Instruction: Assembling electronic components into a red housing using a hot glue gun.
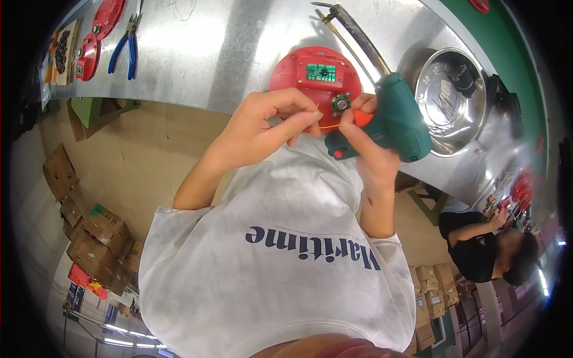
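A green soldering gun (406,122) with an orange trigger is held in my right hand (375,156), its long metal tip pointing away over the bench. My left hand (262,122) is closed in a pinch on a thin orange wire (328,127). That wire stretches across to the thumb of my right hand, where its end is hidden. Just beyond my fingers lies a round red plastic housing (289,74). A green circuit board (314,73) sits in its recess, and a small round part on a dark board (341,104) is near my right fingertips.
The metal bench (191,65) carries a shiny steel bowl (441,136) with small pieces at right. Blue-handled pliers (132,53) and red housings (88,56) lie at far left. Another person (477,244) works at right. Cardboard boxes (98,250) stand on the floor behind.
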### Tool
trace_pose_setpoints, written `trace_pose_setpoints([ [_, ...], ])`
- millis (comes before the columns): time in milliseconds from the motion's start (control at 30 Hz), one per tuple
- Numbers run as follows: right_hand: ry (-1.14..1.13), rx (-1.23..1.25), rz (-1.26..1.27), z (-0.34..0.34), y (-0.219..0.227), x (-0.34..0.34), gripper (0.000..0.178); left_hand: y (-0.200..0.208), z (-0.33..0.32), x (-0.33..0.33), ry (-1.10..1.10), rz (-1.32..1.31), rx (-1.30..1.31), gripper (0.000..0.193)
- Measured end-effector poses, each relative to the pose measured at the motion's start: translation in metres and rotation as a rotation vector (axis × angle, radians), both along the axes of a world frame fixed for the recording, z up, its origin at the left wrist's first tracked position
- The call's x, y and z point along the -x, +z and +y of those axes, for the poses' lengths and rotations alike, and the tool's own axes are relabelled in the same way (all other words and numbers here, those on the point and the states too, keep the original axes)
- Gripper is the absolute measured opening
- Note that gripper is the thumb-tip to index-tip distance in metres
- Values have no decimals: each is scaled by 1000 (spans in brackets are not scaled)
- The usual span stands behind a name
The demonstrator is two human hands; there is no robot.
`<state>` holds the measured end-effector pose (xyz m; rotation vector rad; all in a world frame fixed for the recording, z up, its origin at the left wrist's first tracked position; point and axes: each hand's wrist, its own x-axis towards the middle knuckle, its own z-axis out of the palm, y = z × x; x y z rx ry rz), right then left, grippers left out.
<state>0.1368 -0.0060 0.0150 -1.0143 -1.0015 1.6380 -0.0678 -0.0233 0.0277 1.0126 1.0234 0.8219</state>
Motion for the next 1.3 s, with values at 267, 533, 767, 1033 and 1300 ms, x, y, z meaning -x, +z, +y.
trace_pose_setpoints([
  [267,13,90,-45,-1,10,7,38,7,-8,-13,116,190,-112,11],
  [533,-31,86,-47,-4,15,16,35,4,-12,-16,43,435,-493,13],
  [767,-56,165,25,-4,15,15,36,9,-10,-24,82,319,-164,10],
  [1033,-75,243,163,-4,9,14,32,0,-14,-27,187,329,-313,9],
  [1300,-109,276,201,-7,4,16,25,2,-14,-29,201,329,-330,9],
])
